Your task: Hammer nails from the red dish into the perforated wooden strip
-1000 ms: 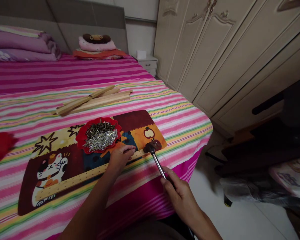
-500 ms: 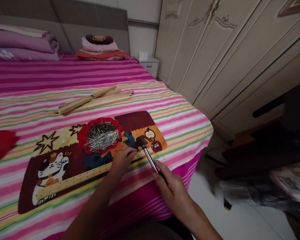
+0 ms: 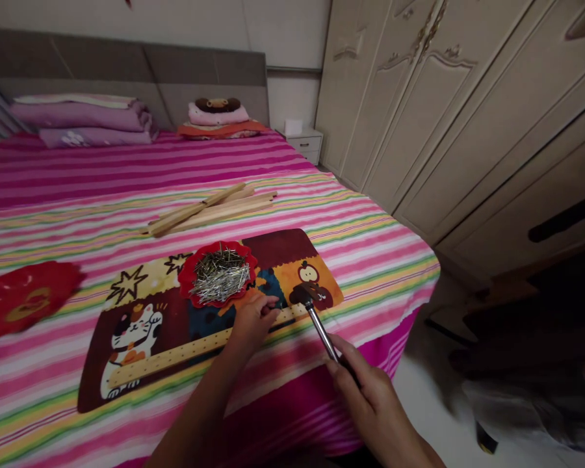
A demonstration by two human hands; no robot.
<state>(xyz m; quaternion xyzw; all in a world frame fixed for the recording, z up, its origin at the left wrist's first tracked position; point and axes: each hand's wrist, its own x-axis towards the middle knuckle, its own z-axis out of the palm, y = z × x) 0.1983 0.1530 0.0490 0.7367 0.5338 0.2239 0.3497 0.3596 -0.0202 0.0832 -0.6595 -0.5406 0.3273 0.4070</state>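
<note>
Pale dotted wooden strip (image 3: 185, 351) | runs near-left to far-right | silver-shafted hammer (image 3: 322, 331), dark head away-left | right hand (image 3: 370, 390): fingers round hammer | left hand (image 3: 253, 322): fingers bunched, can't tell if holding

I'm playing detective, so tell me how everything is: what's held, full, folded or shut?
Hammer: held in the right hand
Left hand: at the dotted strip; can't tell if it holds anything
Dotted strip: lying on the mat
Mat: spread flat
Red dish: heaped with nails
Wooden sticks: loosely piled
Wardrobe doors: shut
Bedside drawers: shut
Purple quilt: folded
</note>
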